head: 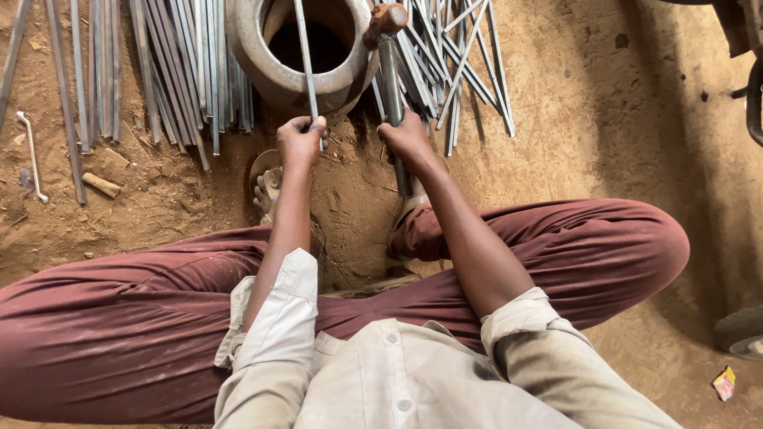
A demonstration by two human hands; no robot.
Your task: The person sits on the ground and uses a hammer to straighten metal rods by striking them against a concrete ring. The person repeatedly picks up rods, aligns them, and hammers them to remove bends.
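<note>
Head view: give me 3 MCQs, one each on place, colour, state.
1. Where does the thin metal rod lie?
A. across the round pot's mouth
B. on the person's lap
C. beside the wheel

2. What colour are the trousers?
A. blue
B. maroon
C. black

3. What state is the right hand in?
A. open and flat
B. closed on the hammer handle
C. resting on a knee

Answers: 1 A, the left hand holds the rod over the pot; 2 B, both legs show maroon; 3 B, fingers wrap the hammer shaft.
</note>
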